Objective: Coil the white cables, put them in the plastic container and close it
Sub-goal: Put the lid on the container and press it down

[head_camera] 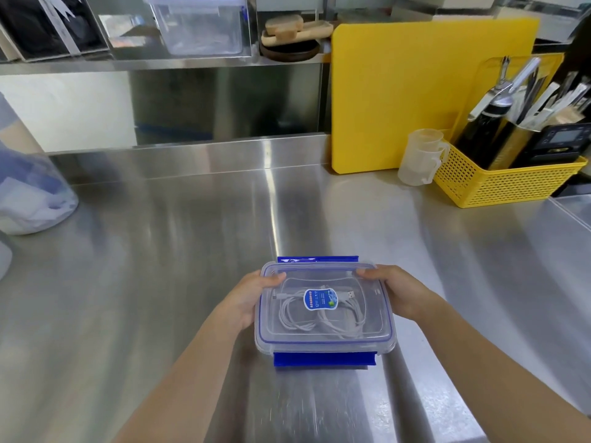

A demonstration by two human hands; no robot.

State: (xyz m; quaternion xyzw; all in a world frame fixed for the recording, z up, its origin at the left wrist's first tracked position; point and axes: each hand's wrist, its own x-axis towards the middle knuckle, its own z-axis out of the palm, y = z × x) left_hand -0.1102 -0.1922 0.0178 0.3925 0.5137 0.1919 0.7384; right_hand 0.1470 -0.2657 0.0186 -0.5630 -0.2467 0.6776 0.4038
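"Two hands on it, one per short side. Where exactly does the unit sit?"

"On the steel counter (192,251), near the front edge, well apart from the yellow basket (499,183) and the yellow cutting board (415,91) at the back right. The plastic container (323,345) has its clear lid (377,302) laid on top. The white cables (319,318) lie coiled inside, visible through the lid under the blue label (319,299)."

"Finger state?"

"Left hand (246,297): fingers curled around the left end, thumb pressed onto the lid's far left corner. Right hand (404,292): same arrangement on the right end, thumb on the far right corner. Both are closed on the container, not on the cables."

"Is it latched?"

"Not on the long sides. The near blue clip (323,359) and the far blue clip (316,259) both stick outward, unfolded. Whether the short sides carry clips I cannot tell; the hands cover them."

"Handling notes?"

"I judge the load light: thin plastic and a few cords. Walls and lid look stiff but smooth, so it may slide on polished steel when pushed from one side only. Hold it by the ends, as now, or press down on the lid rim while folding each clip. The cables are soft and springy; a loop could lift and foul the seal, so check the rim seats flat first."
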